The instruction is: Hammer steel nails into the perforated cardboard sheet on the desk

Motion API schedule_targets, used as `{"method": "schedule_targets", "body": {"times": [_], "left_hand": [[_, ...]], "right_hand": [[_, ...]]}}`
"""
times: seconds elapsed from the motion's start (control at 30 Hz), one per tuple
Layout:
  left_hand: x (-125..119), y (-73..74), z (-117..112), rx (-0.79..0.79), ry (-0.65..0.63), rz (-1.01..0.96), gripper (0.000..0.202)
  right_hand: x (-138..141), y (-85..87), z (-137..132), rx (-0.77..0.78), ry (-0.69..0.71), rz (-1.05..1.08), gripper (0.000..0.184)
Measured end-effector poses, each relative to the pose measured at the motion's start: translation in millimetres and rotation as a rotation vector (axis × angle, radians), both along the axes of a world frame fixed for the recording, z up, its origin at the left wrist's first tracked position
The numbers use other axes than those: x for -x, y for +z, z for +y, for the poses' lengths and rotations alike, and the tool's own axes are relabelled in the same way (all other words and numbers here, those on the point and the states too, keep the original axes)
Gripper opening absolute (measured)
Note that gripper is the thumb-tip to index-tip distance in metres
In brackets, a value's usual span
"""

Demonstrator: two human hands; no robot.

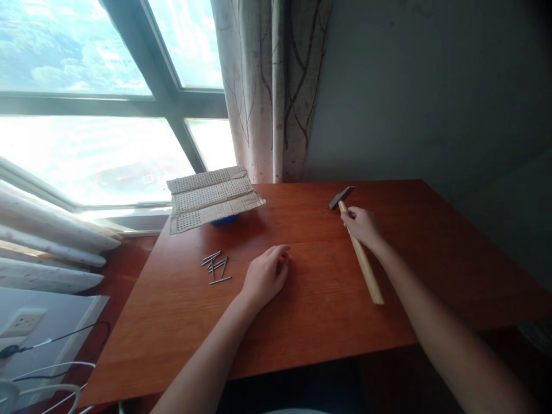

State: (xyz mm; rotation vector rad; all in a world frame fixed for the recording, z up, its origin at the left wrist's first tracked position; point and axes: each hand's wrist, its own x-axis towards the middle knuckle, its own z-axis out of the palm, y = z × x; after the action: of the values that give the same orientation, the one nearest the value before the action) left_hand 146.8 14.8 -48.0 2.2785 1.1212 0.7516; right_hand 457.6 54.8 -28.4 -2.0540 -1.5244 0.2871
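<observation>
A hammer (364, 267) with a dark metal head and a pale wooden handle is held in my right hand (361, 225). The fingers are closed round the handle just below the head, and the handle's free end points toward me. My left hand (265, 271) rests on the table with its fingers loosely curled in and nothing visible in them; part of the palm side is hidden. Several metal nails (218, 265) lie in a loose pile on the tabletop, a little to the left of that hand.
The reddish-brown wooden table (310, 310) stands by a window and a patterned curtain (259, 86). Toward the far left, a perforated, creased cardboard sheet (211, 198) rests over a blue object (225, 220). A wall socket (23, 323) and cables lie beyond the left edge.
</observation>
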Motion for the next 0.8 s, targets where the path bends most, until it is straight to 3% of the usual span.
{"method": "schedule_targets", "body": {"times": [0.8], "left_hand": [[0.2, -0.7, 1.8, 0.008, 0.000, 0.013, 0.032]], "right_hand": [[1.9, -8.8, -0.6, 0.039, 0.056, -0.136, 0.028]]}}
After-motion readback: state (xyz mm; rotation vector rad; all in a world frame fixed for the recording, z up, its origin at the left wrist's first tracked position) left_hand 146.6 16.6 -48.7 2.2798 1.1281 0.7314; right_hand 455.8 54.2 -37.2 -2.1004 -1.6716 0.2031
